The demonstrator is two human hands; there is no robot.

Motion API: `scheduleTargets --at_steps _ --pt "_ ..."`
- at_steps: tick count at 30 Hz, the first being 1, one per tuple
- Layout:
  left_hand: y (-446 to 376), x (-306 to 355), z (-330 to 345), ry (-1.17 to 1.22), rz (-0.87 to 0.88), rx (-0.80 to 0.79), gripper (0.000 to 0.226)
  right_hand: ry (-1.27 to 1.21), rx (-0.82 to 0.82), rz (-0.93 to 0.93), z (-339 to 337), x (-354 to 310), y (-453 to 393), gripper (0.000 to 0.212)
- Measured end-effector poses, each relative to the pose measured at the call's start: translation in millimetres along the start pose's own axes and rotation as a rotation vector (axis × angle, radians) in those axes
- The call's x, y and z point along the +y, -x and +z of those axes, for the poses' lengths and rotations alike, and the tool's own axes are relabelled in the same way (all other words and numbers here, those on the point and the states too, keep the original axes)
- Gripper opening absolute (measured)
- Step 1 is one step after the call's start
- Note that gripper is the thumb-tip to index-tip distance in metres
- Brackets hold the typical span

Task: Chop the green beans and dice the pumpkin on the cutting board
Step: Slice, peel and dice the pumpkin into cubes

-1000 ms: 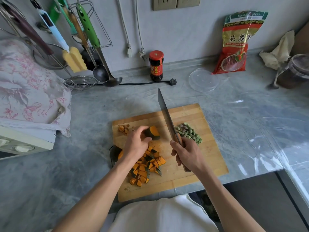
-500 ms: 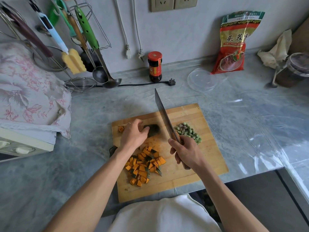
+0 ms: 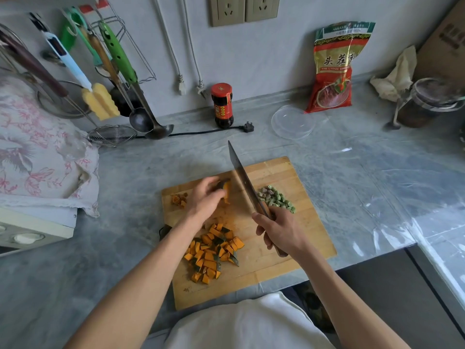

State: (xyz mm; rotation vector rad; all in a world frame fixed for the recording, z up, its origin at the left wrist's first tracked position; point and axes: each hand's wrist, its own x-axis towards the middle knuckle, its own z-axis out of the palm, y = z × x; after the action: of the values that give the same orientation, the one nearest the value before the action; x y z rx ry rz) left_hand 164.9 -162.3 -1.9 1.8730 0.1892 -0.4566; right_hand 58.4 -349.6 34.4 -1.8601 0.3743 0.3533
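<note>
On the cutting board [image 3: 297, 177], the left hand [image 3: 205, 197] pinches a pumpkin wedge [image 3: 224, 190] (orange flesh showing). The right hand [image 3: 281, 229] grips a cleaver [image 3: 245, 181] just right of it, with chopped green beans [image 3: 275, 199] farther right.

We reach both bare forearms forward from below. Our left hand [image 3: 205, 197] lies palm down, fingers curled over a pumpkin piece [image 3: 225, 189], holding it in place. Our right hand [image 3: 281, 229] is wrapped round the handle of a knife [image 3: 247, 186], knuckles up, the blade pointing away from us, just right of the left fingertips.
</note>
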Motion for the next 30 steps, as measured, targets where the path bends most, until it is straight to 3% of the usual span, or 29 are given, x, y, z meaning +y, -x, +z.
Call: scheduleTargets --at_steps 4,7,10,13,18,21,26,30 --pt "15 -4 -1 0.870 -0.273 -0.077 0.047 0.011 0.014 0.001 -2 0 1 0.030" --pt "21 -10 -5 0.955 -0.278 -0.114 0.051 0.016 0.005 -0.012 -2 -2 4 0.028" --pt "24 -7 -7 0.802 -0.295 -0.073 0.036 0.036 0.000 -0.015 0 -2 7 0.028" --pt "25 -3 -12 0.569 -0.367 0.120 0.027 0.072 -0.009 -0.012 0 -2 7 0.030" --pt "20 -9 -20 0.086 -0.361 0.225 0.046 0.077 -0.020 -0.007 2 -2 6 0.029" --pt "17 -12 -23 -0.227 -0.223 0.270 0.043 0.059 -0.016 0.000 3 -2 6 0.028" --pt "24 -8 -11 -0.442 0.099 0.246 0.041 0.079 -0.015 -0.001 4 -1 4 0.029" --pt "22 -10 2 -0.662 0.105 0.284 0.050 0.095 -0.023 -0.002 5 -2 3 0.029"
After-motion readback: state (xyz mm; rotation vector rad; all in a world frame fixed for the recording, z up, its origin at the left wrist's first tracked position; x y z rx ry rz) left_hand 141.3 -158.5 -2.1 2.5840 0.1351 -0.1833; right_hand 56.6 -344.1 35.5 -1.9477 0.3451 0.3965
